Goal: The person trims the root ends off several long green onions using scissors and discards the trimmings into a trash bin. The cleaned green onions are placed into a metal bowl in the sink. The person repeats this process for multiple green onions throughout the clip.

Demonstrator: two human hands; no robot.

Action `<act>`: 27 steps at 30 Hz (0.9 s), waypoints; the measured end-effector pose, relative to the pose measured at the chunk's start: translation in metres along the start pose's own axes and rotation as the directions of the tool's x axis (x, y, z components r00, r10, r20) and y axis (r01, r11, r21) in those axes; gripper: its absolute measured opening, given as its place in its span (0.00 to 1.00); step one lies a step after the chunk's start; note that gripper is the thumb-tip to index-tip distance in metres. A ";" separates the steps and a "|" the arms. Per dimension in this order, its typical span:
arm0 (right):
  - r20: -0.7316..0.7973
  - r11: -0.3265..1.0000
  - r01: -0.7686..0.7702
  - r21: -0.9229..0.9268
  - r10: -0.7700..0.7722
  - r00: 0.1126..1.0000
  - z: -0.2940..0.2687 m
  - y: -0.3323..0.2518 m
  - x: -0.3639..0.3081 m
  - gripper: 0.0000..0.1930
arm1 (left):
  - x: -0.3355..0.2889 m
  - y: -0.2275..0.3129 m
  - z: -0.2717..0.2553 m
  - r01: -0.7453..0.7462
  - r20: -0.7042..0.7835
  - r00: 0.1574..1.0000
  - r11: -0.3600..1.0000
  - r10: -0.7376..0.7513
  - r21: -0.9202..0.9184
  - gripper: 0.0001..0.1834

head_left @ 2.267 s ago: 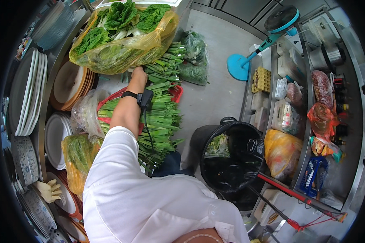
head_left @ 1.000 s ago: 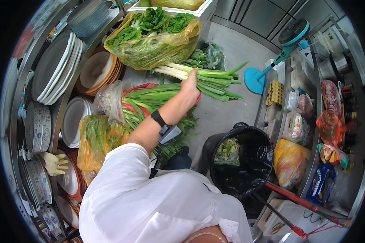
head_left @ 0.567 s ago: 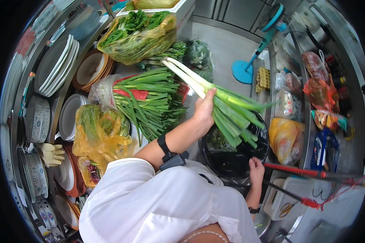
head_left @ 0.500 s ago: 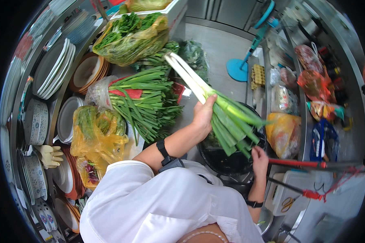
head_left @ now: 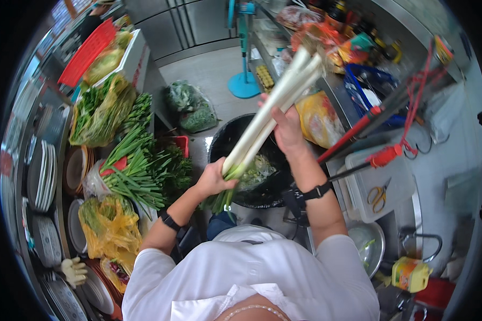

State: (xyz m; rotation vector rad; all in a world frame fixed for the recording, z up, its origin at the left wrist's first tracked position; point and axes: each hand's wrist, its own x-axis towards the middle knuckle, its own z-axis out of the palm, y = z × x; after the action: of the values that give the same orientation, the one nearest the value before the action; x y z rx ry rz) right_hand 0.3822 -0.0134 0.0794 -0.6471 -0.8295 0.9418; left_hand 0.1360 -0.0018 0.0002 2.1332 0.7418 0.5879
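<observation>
A bundle of leeks [head_left: 260, 128] is held slantwise before me. Their white, root-bearing ends point up and to the right, and the green leaves hang down by my waist. My left hand [head_left: 215, 178] is closed around the bundle where white turns to green. Higher up, my right hand [head_left: 288, 131] grips the white stalks with the thumb on the near side. Beneath the leeks stands a round black bin [head_left: 227, 136] with vegetable scraps [head_left: 258, 170] in it. The root ends are slightly blurred.
Bagged greens [head_left: 190, 107] lie on the floor beyond. Leafy bundles [head_left: 136, 166] and stacked plates [head_left: 43, 174] line the left side. A blue fan [head_left: 243, 85] stands ahead. On the right are red-and-black poles [head_left: 353, 131], a lidded plastic box with scissors [head_left: 377, 199] and a steel bowl [head_left: 377, 241].
The leeks have swung round, root ends from upper left to upper right. My right hand has gone from the leaf tips to the white stalks. The head view has shifted to the right.
</observation>
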 end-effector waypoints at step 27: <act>-0.069 0.528 -0.432 -0.731 0.573 0.817 -0.095 -0.067 -0.184 0.13 | 0.015 -0.005 -0.037 0.207 0.080 0.945 0.773 -0.316 0.600 0.20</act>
State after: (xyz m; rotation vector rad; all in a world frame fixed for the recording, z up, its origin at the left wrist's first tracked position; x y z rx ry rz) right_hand 0.4288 -0.2184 0.0220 -1.5965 -1.2297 1.2066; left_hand 0.1223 0.0308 0.0203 2.5256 1.2159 -0.0047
